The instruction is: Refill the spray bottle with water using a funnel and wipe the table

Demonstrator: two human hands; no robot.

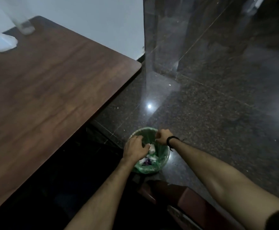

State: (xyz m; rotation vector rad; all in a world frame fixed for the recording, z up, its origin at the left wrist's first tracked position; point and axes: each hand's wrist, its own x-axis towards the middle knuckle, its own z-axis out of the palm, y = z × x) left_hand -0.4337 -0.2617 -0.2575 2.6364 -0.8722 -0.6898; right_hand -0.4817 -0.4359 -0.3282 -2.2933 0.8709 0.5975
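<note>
The task's things sit well away from the hands: on the counter (52,83), at about ten o'clock in the view, stands a blurred clear vessel (25,28), probably the spray bottle, though I cannot tell for sure, and beside it at nine o'clock lies a white wad (3,42), which may be a cloth or tissue. No funnel shows. The action is down at six o'clock, over a small bin (160,156) with a green liner on the dark stone floor (218,113). The left hand (136,147) reaches over the near rim, its fingers (146,148) loosely spread and touching or just above a white scrap (152,147); whether they grasp it or have let it go I cannot tell. The right hand (162,136), with a dark band (172,140) at the wrist, hangs over the far rim with its fingers clenched, and whether they hold the liner's edge or nothing is too small to judge. This looks like throwing away a used wipe, likely late in the task. To do it well, drop the scrap in the middle of the bin, clear of the rim, and keep the liner from slipping inward.
</note>
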